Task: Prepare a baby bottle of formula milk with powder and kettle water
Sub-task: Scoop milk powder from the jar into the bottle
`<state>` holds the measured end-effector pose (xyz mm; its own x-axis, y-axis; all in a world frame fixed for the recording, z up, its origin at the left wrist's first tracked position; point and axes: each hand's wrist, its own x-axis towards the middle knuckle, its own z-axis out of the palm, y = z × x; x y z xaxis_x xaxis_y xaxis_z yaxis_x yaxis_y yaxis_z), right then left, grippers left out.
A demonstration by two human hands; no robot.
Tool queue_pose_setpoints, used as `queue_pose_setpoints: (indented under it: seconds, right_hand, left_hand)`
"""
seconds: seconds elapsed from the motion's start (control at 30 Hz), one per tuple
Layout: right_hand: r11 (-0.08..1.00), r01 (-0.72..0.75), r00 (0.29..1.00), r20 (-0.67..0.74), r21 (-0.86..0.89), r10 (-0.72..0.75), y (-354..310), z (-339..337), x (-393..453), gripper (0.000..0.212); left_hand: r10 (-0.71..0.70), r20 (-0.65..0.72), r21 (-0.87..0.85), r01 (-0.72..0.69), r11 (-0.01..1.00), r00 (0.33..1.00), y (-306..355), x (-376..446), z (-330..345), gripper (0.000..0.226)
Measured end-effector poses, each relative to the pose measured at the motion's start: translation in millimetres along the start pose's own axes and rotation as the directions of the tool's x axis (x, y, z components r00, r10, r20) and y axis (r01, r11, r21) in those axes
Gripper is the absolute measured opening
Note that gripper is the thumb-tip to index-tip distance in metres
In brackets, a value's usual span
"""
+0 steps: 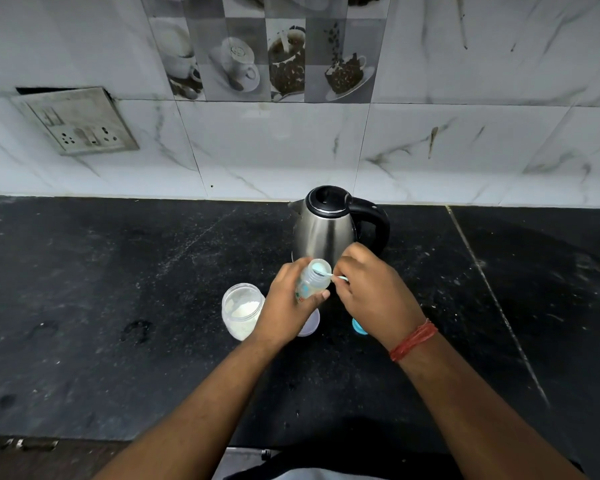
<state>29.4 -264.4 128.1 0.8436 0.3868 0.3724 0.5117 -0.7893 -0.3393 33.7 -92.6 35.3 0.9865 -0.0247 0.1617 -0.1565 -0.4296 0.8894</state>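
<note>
My left hand (288, 299) grips a clear baby bottle (314, 280), uncapped and tilted toward the right, above the black counter. My right hand (371, 292) pinches a small light-blue scoop (333, 276) whose bowl sits over the bottle's mouth. An open clear jar of white formula powder (241, 311) stands just left of my left hand. Behind both hands stands a steel kettle (326, 226) with a black lid and handle.
A pale lid (309, 325) lies under my left hand, and a teal bottle cap (359, 326) peeks out below my right wrist. The black stone counter (118, 306) spreads left and right. A wall socket plate (78, 121) hangs at upper left.
</note>
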Motion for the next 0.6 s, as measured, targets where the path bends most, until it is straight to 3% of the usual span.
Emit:
queue_pose_setpoints:
  seconds: [0.13, 0.37, 0.5, 0.6]
  right_hand:
    - [0.999, -0.014, 1.000, 0.007, 0.040, 0.014, 3, 2, -1, 0.008]
    - [0.935, -0.199, 0.972, -0.063, 0.294, 0.226, 13, 2, 1, 0.011]
    - [0.735, -0.376, 0.887, -0.010, 0.565, 0.461, 20, 5, -3, 0.014]
    - [0.464, -0.496, 0.770, 0.125, 0.734, 0.626, 25, -1, -8, 0.011]
  left_hand:
    - [-0.021, 0.016, 0.001, 0.021, 1.000, 1.000, -3, 0, -1, 0.061]
    - [-0.059, 0.034, -0.012, 0.059, 0.998, 0.998, -3, 1, 1, 0.063]
    - [-0.070, 0.043, -0.013, 0.071, 0.997, 0.997, -4, 3, 5, 0.055]
    - [-0.088, 0.074, -0.005, 0.089, 0.996, 0.993, -7, 5, 11, 0.051]
